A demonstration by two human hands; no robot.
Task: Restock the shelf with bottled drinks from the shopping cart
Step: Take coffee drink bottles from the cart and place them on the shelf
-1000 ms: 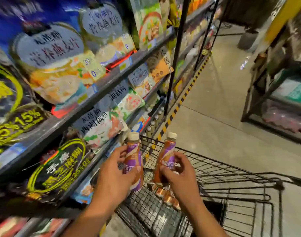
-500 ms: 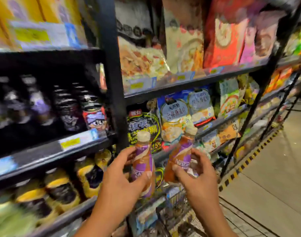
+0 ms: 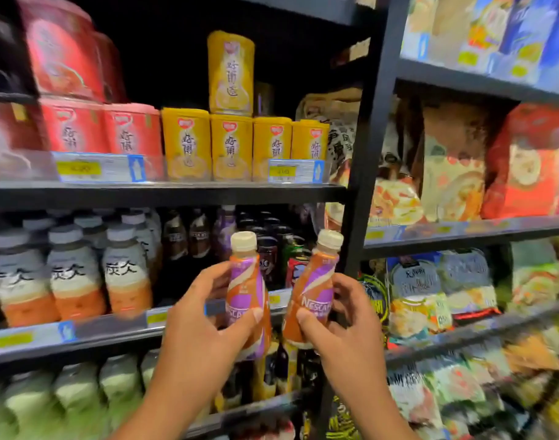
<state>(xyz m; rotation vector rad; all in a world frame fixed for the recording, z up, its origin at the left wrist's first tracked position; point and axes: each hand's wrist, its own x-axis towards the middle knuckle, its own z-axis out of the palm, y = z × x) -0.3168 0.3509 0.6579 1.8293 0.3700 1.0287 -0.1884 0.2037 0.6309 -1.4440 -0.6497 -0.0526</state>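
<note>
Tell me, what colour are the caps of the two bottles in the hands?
Both caps, left bottle and right bottle, are cream white, seen in the head view.

Red cans and yellow cans sit upper left; snack bags fill the right side; price tags line the edges.

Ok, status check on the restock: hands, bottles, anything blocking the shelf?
Left hand grips one coffee bottle. Right hand grips the other bottle. Both held upright before the drinks shelf. Nothing between them and it.
</note>
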